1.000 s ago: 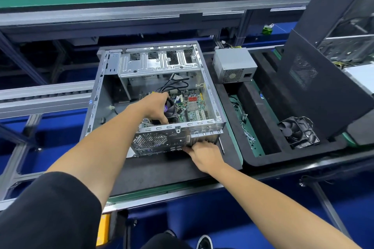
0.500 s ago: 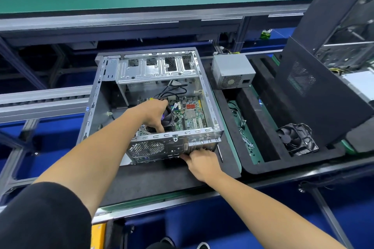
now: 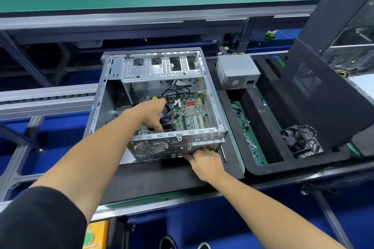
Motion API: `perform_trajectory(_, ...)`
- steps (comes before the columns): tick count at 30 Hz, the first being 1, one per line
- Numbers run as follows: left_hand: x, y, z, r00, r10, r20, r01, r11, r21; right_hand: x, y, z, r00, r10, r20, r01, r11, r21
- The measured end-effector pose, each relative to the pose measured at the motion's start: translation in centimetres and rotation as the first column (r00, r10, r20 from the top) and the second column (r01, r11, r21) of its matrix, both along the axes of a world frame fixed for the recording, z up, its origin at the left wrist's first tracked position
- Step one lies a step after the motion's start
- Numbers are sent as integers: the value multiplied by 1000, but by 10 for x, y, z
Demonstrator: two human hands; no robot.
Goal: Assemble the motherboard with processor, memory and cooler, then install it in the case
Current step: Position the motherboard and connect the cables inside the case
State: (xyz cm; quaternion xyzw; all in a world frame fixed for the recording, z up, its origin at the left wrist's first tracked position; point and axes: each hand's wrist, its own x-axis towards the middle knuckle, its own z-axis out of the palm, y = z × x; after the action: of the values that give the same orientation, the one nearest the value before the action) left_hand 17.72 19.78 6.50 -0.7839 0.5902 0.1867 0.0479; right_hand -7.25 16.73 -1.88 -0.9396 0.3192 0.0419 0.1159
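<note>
Inside the open case, a person seats the motherboard.

The left hand still curls around the cooler; the right hand keeps gripping the case's rear edge. Little has shifted, suggesting final alignment before fastening.

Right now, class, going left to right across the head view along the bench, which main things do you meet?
Case → power supply → loose fan → black side panel.
</note>
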Motion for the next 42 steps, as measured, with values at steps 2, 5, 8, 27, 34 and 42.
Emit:
perform_trajectory(2,0,-2,-1,1000,3,-12,-3,999,36,1,1,1,1000,-8,0,8,1000,11)
perform_trajectory(5,-6,-9,0,999,-35,5,34,997,73,1,2,1,1000,-16,10,16,1000,5)
perform_trajectory(8,-6,-9,-5,998,-58,-11,59,997,40,0,3,1,1000,-17,10,17,1000,-10)
perform_trajectory(27,-8,-12,-3,999,-53,2,53,999,-1,2,1,3,998,-59,-6,59,996,66)
perform_trajectory(34,-6,-11,1,1000,0,-7,0,998,-58,1,-2,4,999,-41,-13,42,995,89)
perform_trajectory(42,-9,-12,-3,999,-38,-29,37,999,-26,0,-3,5,998,-51,-23,53,992,110)
